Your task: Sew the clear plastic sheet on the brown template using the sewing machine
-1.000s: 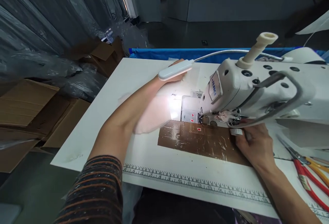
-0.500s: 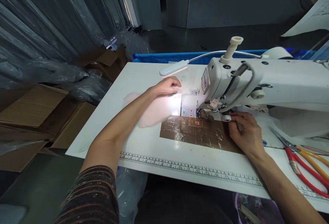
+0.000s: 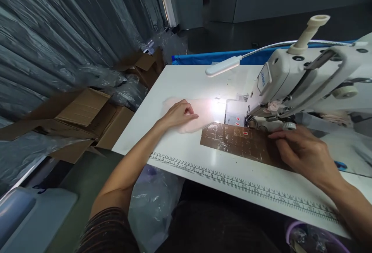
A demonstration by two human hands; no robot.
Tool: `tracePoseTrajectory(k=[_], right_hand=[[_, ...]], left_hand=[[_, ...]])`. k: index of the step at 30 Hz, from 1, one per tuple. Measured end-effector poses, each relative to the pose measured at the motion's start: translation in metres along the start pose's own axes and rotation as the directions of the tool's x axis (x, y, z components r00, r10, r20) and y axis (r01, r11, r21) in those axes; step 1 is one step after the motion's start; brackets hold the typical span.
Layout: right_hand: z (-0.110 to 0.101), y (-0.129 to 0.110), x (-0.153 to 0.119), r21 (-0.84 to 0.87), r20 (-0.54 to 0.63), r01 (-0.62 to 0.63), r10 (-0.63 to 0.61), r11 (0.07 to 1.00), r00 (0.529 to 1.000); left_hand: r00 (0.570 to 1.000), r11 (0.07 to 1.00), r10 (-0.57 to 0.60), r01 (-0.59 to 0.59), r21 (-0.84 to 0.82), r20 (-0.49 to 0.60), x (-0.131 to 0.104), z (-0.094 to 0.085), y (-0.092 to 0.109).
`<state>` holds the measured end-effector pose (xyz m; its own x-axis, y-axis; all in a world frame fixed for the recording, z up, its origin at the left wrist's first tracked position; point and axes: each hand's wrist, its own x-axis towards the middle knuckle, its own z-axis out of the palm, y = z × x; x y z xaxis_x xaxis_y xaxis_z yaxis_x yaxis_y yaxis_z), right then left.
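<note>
A sewing workshop, it seems: an industrial sewing machine [image 3: 283, 74] on a white table [image 3: 183, 80], a ruler [image 3: 223, 179] along its edge, a lamp [image 3: 223, 66], open cartons [image 3: 84, 106] nearby.

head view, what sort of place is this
Probably a sewing workshop: there's a sewing machine, a ruler scale along the front of the white table, and open cardboard boxes beside it.

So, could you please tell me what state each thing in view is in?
Lamp: lit
Pink cloth: lying flat
Brown sheet: flat, scuffed
Left hand: loosely curled, over cloth
Right hand: partly curled, by brown sheet
Nearer cardboard box: open
Sewing machine: running or stopped, unclear
</note>
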<state>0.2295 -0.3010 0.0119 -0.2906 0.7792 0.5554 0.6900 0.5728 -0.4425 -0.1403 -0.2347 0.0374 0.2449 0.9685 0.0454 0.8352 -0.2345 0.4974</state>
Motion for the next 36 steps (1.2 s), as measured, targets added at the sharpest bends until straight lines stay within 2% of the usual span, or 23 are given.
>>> tracePoseTrajectory(k=[5,8,10,12,14,15,17,18,19,22,24,25,27,28,30,31,33,36], right_hand=[[0.007,-0.013,-0.001,0.058,0.069,0.074,-0.078,0.996,0.995],[0.015,-0.022,0.000,0.185,0.148,-0.013,-0.014,0.983,0.989],[0.020,-0.030,0.004,0.305,0.265,-0.151,0.069,0.940,0.962],[0.025,-0.039,0.011,0.449,0.434,-0.386,0.181,0.806,0.883],[0.030,-0.047,0.020,0.545,0.614,-0.631,0.250,0.552,0.749],[0.032,-0.050,0.025,0.557,0.686,-0.716,0.253,0.421,0.682],[0.039,-0.051,0.032,0.528,0.761,-0.802,0.263,0.279,0.592],[0.042,-0.050,0.035,0.517,0.775,-0.822,0.275,0.241,0.568],[0.045,-0.048,0.036,0.516,0.778,-0.830,0.289,0.211,0.557],[0.055,-0.040,0.032,0.557,0.760,-0.820,0.319,0.130,0.567],[0.059,-0.037,0.028,0.581,0.747,-0.808,0.327,0.103,0.579],[0.060,-0.036,0.026,0.587,0.743,-0.803,0.326,0.103,0.585],[0.057,-0.034,0.023,0.597,0.737,-0.793,0.307,0.124,0.603],[0.053,-0.033,0.023,0.595,0.739,-0.791,0.287,0.144,0.609],[0.040,-0.027,0.023,0.576,0.757,-0.795,0.242,0.191,0.607],[0.032,-0.023,0.023,0.560,0.769,-0.801,0.226,0.211,0.598],[0.016,-0.013,0.024,0.535,0.775,-0.813,0.250,0.229,0.581],[0.004,-0.001,0.025,0.537,0.714,-0.815,0.398,0.217,0.576]], left_hand=[[0.997,0.992,0.043,-0.050,-0.113,-0.061,-0.004,0.006,-0.009],[0.990,0.980,0.061,-0.083,-0.179,-0.126,-0.006,0.004,-0.014],[0.986,0.966,0.099,-0.128,-0.224,-0.136,-0.010,0.006,-0.008],[0.977,0.934,0.189,-0.209,-0.289,-0.094,-0.017,0.013,0.008],[0.937,0.870,0.348,-0.322,-0.373,0.002,-0.025,0.023,0.033],[0.889,0.823,0.454,-0.390,-0.414,0.066,-0.029,0.028,0.045],[0.763,0.732,0.625,-0.496,-0.467,0.168,-0.034,0.037,0.066],[0.727,0.703,0.664,-0.529,-0.475,0.173,-0.034,0.039,0.072],[0.716,0.690,0.681,-0.554,-0.467,0.157,-0.033,0.040,0.076],[0.780,0.748,0.623,-0.572,-0.336,0.058,-0.018,0.039,0.075],[0.804,0.795,0.590,-0.563,-0.227,0.072,-0.005,0.041,0.071],[0.798,0.799,0.593,-0.569,-0.193,0.102,0.000,0.043,0.070],[0.760,0.777,0.629,-0.604,-0.179,0.164,0.009,0.048,0.069],[0.744,0.763,0.646,-0.620,-0.183,0.173,0.012,0.051,0.069],[0.744,0.757,0.652,-0.625,-0.192,0.149,0.013,0.057,0.067],[0.757,0.764,0.640,-0.612,-0.203,0.127,0.013,0.060,0.065],[0.817,0.798,0.573,-0.539,-0.269,0.066,0.010,0.064,0.063],[0.934,0.798,0.358,-0.304,-0.521,0.002,0.004,0.070,0.064]])
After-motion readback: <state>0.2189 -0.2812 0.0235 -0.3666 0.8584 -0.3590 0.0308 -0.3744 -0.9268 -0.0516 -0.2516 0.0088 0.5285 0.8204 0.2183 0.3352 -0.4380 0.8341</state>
